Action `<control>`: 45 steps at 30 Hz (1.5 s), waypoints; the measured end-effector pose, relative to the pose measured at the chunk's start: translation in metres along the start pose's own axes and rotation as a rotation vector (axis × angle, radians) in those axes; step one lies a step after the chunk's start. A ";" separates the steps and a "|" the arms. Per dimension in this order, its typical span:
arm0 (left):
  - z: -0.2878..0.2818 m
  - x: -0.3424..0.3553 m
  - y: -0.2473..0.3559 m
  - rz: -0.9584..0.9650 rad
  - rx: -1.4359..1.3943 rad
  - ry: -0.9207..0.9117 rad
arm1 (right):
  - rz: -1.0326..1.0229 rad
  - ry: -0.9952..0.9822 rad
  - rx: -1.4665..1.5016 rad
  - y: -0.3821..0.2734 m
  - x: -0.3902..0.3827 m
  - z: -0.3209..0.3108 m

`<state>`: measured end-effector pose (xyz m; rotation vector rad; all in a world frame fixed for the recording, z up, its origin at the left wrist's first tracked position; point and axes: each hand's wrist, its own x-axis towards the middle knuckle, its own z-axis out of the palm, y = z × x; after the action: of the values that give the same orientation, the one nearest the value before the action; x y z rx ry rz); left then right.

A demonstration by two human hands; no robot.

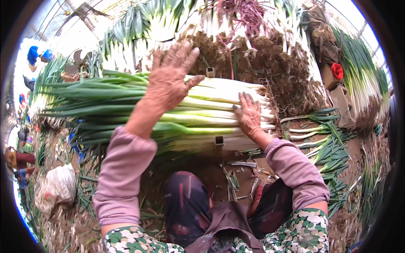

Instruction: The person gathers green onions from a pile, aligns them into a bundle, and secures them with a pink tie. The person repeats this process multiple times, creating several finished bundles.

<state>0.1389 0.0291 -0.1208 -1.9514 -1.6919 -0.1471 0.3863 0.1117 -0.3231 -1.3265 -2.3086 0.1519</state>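
A thick stack of green onions (198, 114) lies crosswise in front of me, green leaves to the left and white root ends to the right. My left hand (171, 78) is over the stack's far side, fingers spread, with nothing held. Whether its palm touches the stalks I cannot tell. My right hand (249, 113) lies on the white stalks near the root ends, its fingers stretched out and the thumb apart. Square metal tube ends (219, 140) show at the near and far sides of the stack.
Beyond the stack stand bundled green onions with soil-caked roots (270, 63) and purple strings (249, 17). Loose green onions (329, 156) lie on the ground at right. A white sack (56, 188) sits at left. A red object (337, 71) rests by a block (342, 103).
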 end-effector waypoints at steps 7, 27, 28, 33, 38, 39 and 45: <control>0.087 -0.013 0.044 -0.061 -0.107 -0.581 | 0.070 -0.141 0.131 0.011 -0.002 -0.019; 0.095 -0.007 0.064 -0.085 -0.041 -0.543 | -0.286 -0.059 0.052 0.012 -0.008 -0.018; 0.092 -0.002 0.066 -0.093 -0.038 -0.562 | -0.266 -0.104 0.112 0.017 -0.004 -0.019; 0.089 -0.007 0.053 -0.118 -0.045 -0.609 | -0.045 -0.107 0.515 0.048 0.021 -0.041; 0.091 0.009 0.064 -0.042 -0.053 -0.490 | -0.002 -0.043 0.660 0.123 0.044 -0.102; 0.087 0.004 0.061 -0.033 -0.028 -0.490 | -0.009 -0.044 0.729 0.129 0.050 -0.090; 0.077 0.007 0.059 -0.046 -0.027 -0.660 | -0.119 -0.324 0.705 0.114 0.087 -0.066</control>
<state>0.1756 0.0681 -0.2023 -2.1186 -2.1368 0.5154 0.4687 0.2353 -0.2718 -0.8375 -2.2378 1.0945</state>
